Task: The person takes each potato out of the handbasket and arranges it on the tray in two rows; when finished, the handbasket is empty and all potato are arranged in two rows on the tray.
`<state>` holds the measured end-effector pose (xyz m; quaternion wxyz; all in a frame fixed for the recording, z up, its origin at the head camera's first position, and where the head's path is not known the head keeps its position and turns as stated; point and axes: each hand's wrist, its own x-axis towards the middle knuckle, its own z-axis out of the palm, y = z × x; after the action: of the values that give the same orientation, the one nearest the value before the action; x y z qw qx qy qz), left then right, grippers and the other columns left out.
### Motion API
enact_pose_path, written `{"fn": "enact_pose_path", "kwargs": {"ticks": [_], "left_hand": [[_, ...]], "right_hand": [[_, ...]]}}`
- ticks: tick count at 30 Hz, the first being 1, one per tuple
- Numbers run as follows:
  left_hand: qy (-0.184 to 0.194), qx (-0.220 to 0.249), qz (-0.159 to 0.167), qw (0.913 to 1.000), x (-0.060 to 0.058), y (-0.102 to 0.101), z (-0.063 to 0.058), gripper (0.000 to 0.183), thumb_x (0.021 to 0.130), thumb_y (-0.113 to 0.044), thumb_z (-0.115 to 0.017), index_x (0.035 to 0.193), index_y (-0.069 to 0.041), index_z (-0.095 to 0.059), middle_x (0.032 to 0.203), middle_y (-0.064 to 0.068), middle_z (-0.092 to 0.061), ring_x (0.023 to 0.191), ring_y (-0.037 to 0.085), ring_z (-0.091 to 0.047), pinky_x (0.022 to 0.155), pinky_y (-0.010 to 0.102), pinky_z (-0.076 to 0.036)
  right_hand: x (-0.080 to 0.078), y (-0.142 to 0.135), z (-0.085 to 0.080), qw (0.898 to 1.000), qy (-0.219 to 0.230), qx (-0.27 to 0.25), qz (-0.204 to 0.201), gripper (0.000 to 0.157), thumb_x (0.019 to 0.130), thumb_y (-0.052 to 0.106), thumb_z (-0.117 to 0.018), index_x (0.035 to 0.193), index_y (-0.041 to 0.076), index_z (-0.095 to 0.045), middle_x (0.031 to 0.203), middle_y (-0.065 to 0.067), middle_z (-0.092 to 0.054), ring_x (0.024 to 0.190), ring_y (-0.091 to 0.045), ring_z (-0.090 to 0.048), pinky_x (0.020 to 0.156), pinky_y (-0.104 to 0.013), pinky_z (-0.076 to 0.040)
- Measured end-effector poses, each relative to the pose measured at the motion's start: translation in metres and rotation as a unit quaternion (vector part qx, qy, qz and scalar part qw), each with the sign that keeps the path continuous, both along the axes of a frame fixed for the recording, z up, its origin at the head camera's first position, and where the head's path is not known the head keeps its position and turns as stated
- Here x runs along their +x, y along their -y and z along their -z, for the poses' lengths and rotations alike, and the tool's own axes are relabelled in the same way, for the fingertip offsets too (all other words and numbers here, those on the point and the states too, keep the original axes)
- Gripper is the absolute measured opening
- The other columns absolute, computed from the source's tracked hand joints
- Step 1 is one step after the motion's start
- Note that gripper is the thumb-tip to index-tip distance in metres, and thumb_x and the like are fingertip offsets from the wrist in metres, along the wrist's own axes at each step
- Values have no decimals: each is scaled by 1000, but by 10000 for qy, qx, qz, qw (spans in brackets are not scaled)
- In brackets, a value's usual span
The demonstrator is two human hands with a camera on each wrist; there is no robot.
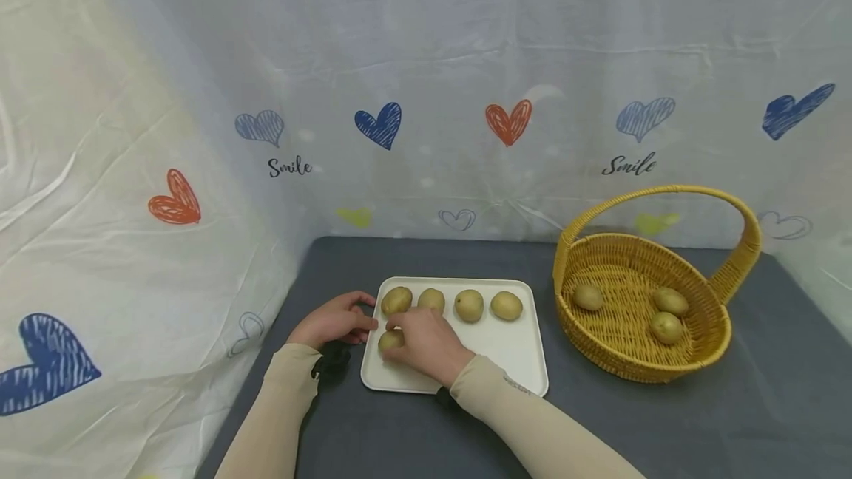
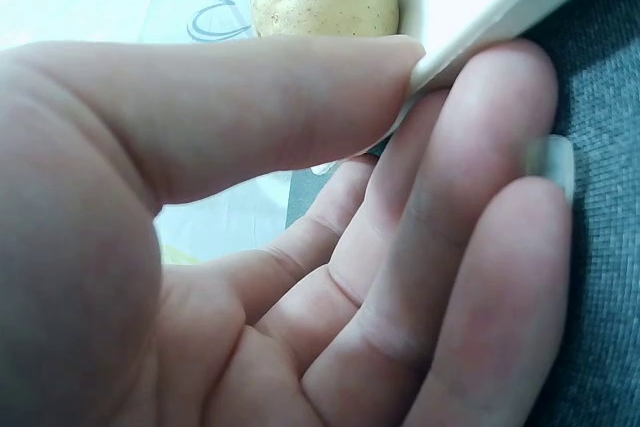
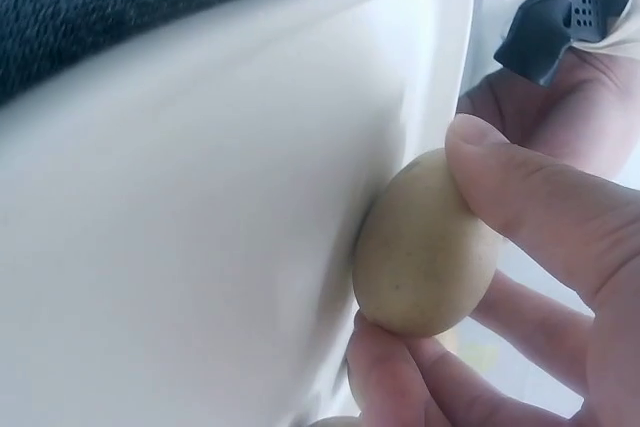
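A white rectangular tray (image 1: 495, 346) lies on the dark table with several potatoes in a row along its back half. My right hand (image 1: 429, 342) grips another potato (image 3: 425, 247) between thumb and fingers, low over the tray's left front part, in front of the row's leftmost potato (image 1: 396, 301). At the tray's left edge, my left hand (image 1: 338, 320) pinches the rim, thumb (image 2: 300, 97) on top and fingers curled beneath. In the right wrist view the held potato sits right at the tray's surface.
To the right stands a yellow wicker basket (image 1: 626, 368) with a tall handle, holding three potatoes, one (image 1: 589, 297) at its left side. A white curtain (image 1: 426, 191) printed with hearts hangs behind the table (image 1: 393, 435) and along its left side.
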<state>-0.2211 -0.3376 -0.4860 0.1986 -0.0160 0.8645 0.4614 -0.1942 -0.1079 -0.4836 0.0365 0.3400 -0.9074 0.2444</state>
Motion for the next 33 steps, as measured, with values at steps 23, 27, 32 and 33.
{"fn": "enact_pose_path", "kwargs": {"ticks": [23,27,32,33], "left_hand": [[79,-59,-102,9999,3,7,10,60,97,-25,-80,148,-6,-55,87,9,-71,77,18,-71,73,33,-61],[61,-79,5,10000,3,9,11,63,97,-25,-80,150,-2,-52,87,9,-70,77,19,-71,73,35,-62],[80,-134,145,9998,-3,3,11,64,98,-23,-79,150,0,-50,85,9,-69,77,20,-71,71,35,-61],[85,-141,182,9997,-5,2,11,64,98,-23,-79,150,1,-49,85,9,-69,77,20,-71,71,35,-61]], "right_hand": [[8,-64,-15,9994,329,123,19,46,85,34,-92,126,18,-79,116,0,-80,103,-13,-73,83,-28,-59],[18,-108,-29,9993,361,46,18,42,88,31,-90,126,17,-78,120,-2,-79,105,-16,-73,85,-31,-59],[33,-175,-45,9996,222,69,164,37,91,28,-88,125,17,-79,118,1,-77,101,-15,-71,83,-31,-57],[35,-190,-48,9995,172,108,240,37,91,28,-89,125,17,-79,117,2,-77,100,-14,-70,83,-31,-57]]}}
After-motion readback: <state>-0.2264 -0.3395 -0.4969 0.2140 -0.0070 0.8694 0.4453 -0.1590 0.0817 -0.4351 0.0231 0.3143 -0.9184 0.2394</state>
